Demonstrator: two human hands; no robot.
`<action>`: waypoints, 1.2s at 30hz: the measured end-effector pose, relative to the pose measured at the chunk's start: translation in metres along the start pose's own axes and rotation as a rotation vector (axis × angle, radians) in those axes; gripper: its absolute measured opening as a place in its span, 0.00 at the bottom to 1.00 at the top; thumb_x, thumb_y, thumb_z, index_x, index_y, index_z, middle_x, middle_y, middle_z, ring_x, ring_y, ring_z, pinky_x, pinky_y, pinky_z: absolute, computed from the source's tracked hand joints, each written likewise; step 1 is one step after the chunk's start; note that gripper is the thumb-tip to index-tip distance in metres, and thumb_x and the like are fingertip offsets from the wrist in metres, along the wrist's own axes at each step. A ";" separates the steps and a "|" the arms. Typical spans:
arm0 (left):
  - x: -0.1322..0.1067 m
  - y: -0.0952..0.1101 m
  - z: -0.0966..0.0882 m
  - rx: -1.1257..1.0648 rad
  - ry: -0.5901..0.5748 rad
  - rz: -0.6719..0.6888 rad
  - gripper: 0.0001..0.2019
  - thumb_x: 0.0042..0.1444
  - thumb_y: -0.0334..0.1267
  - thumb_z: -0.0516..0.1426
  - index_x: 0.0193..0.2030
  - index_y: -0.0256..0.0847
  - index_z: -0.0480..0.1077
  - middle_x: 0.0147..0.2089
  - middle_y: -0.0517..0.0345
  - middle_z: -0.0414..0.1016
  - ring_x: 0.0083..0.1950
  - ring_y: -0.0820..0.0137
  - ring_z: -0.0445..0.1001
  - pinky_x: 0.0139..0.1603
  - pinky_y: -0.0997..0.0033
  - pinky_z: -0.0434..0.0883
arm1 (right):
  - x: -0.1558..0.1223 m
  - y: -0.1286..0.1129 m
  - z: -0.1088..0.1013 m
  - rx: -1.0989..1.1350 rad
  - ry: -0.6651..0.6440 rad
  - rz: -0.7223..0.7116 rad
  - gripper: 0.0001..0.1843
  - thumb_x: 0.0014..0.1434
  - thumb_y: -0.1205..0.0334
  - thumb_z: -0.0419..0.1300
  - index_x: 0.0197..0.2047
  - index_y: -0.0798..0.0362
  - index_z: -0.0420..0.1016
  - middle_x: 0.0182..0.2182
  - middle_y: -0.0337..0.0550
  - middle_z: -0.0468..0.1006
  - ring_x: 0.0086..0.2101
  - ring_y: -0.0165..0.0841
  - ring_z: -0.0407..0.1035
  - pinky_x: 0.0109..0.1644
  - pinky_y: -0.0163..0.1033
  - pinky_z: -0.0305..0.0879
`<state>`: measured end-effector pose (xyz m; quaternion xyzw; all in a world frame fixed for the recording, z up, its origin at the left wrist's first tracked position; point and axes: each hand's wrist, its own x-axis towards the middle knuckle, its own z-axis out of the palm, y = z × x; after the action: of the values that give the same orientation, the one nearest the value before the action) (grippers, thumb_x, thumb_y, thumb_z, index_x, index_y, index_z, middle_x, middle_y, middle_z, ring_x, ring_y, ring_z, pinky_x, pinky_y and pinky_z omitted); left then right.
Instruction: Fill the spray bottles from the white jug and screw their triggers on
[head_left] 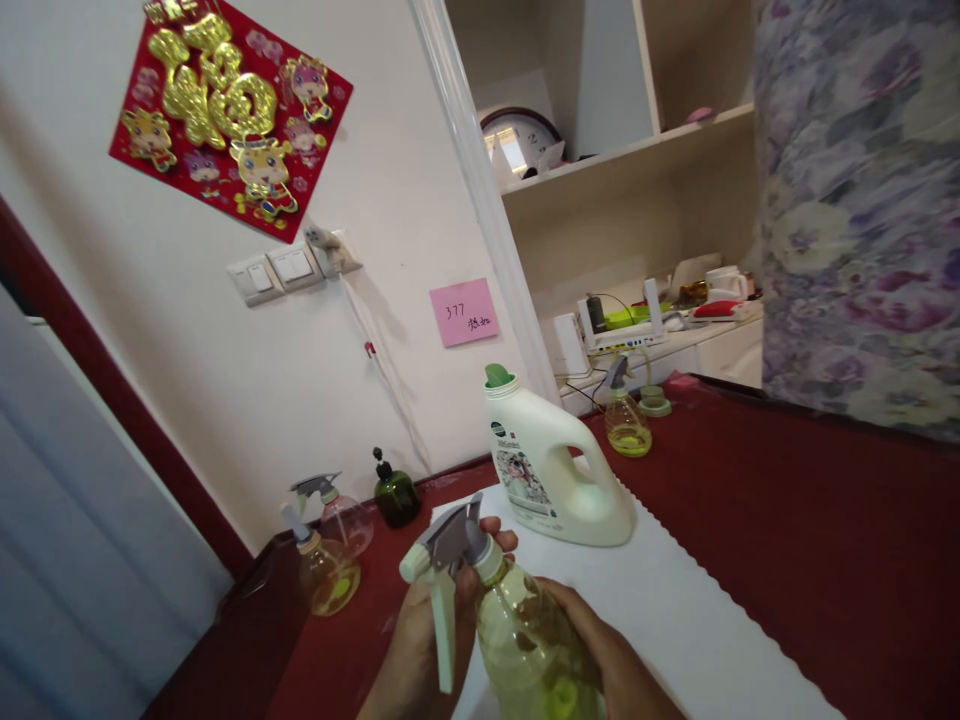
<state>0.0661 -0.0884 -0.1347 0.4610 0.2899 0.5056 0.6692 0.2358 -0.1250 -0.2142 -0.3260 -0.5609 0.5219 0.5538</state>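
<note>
A yellow-green see-through spray bottle point(529, 640) with a grey and white trigger head is held up, tilted, low in the middle of the view. My left hand point(424, 640) closes round the trigger head's neck, its fingertips showing behind the collar. Along the bottle's body lies my right hand point(611, 645), gripping it from the right; most of its fingers are hidden behind the bottle. Just beyond stands a large pale green detergent jug point(555, 470) with a handle and a green spout in its uncapped mouth, upright on a white sheet point(697, 600).
At the left stand a clear spray bottle point(349, 525), a round amber bottle point(326, 580) and a dark green pump bottle point(396, 497). Another spray bottle point(627, 425) and a green cap point(655, 402) sit at the back right of the red table point(825, 520). Shelves hold a router point(626, 335).
</note>
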 end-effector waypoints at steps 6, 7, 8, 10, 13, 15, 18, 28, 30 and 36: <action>0.000 0.015 0.002 0.010 0.085 0.219 0.18 0.52 0.44 0.73 0.49 0.48 0.82 0.52 0.54 0.84 0.61 0.56 0.78 0.66 0.58 0.70 | -0.001 0.011 0.001 -0.036 0.012 0.092 0.53 0.43 0.41 0.76 0.68 0.54 0.68 0.62 0.61 0.76 0.61 0.52 0.71 0.67 0.49 0.64; -0.001 0.020 0.003 0.024 0.109 0.257 0.18 0.52 0.46 0.73 0.49 0.47 0.82 0.51 0.54 0.84 0.60 0.55 0.78 0.65 0.58 0.71 | -0.001 0.015 0.000 -0.058 0.015 0.094 0.53 0.41 0.43 0.76 0.68 0.53 0.68 0.63 0.61 0.75 0.62 0.53 0.69 0.68 0.50 0.63; -0.002 0.026 0.004 0.038 0.138 0.299 0.18 0.51 0.47 0.73 0.48 0.47 0.82 0.50 0.53 0.84 0.59 0.55 0.78 0.63 0.57 0.73 | -0.001 0.019 0.000 -0.075 0.017 0.097 0.53 0.41 0.45 0.76 0.68 0.53 0.68 0.64 0.61 0.74 0.63 0.54 0.68 0.68 0.51 0.62; -0.006 0.038 0.010 0.059 0.205 0.389 0.21 0.48 0.49 0.74 0.47 0.45 0.82 0.48 0.53 0.83 0.57 0.55 0.79 0.60 0.57 0.77 | -0.001 0.026 -0.001 -0.084 0.004 0.099 0.51 0.42 0.47 0.74 0.68 0.52 0.68 0.63 0.61 0.74 0.62 0.54 0.70 0.67 0.53 0.63; -0.014 0.053 0.022 0.071 0.264 0.473 0.22 0.45 0.50 0.76 0.45 0.45 0.82 0.47 0.56 0.84 0.53 0.58 0.81 0.56 0.62 0.80 | 0.001 0.034 -0.002 -0.083 -0.027 0.085 0.52 0.41 0.48 0.72 0.68 0.53 0.68 0.61 0.61 0.76 0.59 0.55 0.72 0.65 0.54 0.65; -0.019 0.062 0.027 0.063 0.280 0.486 0.21 0.47 0.50 0.75 0.45 0.45 0.82 0.46 0.57 0.84 0.53 0.59 0.81 0.55 0.65 0.81 | 0.001 0.035 -0.002 -0.108 -0.031 0.094 0.54 0.39 0.48 0.72 0.69 0.53 0.67 0.61 0.62 0.76 0.59 0.56 0.72 0.65 0.55 0.64; -0.024 0.073 0.024 0.042 0.299 0.503 0.21 0.45 0.51 0.75 0.45 0.46 0.82 0.45 0.59 0.85 0.52 0.60 0.81 0.55 0.64 0.81 | -0.001 0.031 -0.001 -0.121 -0.025 0.107 0.53 0.40 0.49 0.72 0.69 0.53 0.67 0.59 0.62 0.77 0.58 0.56 0.72 0.66 0.56 0.63; -0.026 0.097 0.002 0.037 0.242 0.622 0.24 0.42 0.49 0.77 0.47 0.47 0.82 0.45 0.62 0.87 0.42 0.68 0.83 0.47 0.73 0.83 | -0.005 0.010 -0.004 -0.074 -0.037 0.087 0.57 0.40 0.47 0.76 0.71 0.55 0.63 0.63 0.64 0.73 0.61 0.55 0.70 0.66 0.53 0.65; -0.027 0.099 0.005 0.082 0.271 0.656 0.24 0.43 0.49 0.77 0.46 0.45 0.82 0.44 0.62 0.87 0.40 0.70 0.83 0.46 0.75 0.83 | -0.008 0.007 -0.005 -0.106 -0.049 0.114 0.57 0.41 0.50 0.75 0.72 0.54 0.61 0.65 0.63 0.71 0.64 0.56 0.67 0.67 0.53 0.63; -0.030 0.118 0.003 0.273 0.280 0.689 0.18 0.52 0.41 0.74 0.48 0.42 0.81 0.47 0.57 0.85 0.40 0.71 0.82 0.43 0.76 0.82 | -0.017 0.002 -0.005 -0.197 -0.089 0.208 0.56 0.44 0.57 0.72 0.74 0.48 0.56 0.69 0.56 0.67 0.67 0.54 0.62 0.72 0.57 0.55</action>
<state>0.0105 -0.1099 -0.0280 0.5425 0.2714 0.7153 0.3470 0.2429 -0.1398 -0.2215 -0.4116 -0.5967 0.5329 0.4365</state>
